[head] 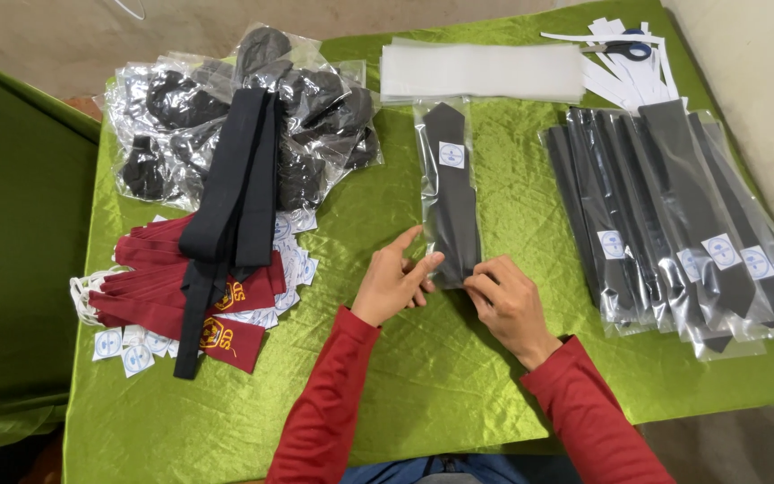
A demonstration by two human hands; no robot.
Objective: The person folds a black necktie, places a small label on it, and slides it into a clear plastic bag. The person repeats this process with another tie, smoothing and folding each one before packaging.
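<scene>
Both hands pinch the near end of the bagged black tie (450,193) lying mid-table just below the stack of clear sleeves (481,73), left hand (393,285) half-open, right hand (511,300) curled on the flap, apparently sealing it.

The table (459,358) is covered in crinkled lime-green cloth; black ties (674,206) are sleeved in clear plastic, maroon ties (150,287) bear yellow crests.

Person, own body as seen from above: two long red sleeves of plain, smooth knit, ending at the wrists. Left hand (393,285) and right hand (511,303) bare, no rings, watch or gloves visible. Blue trousers at lower edge.
</scene>
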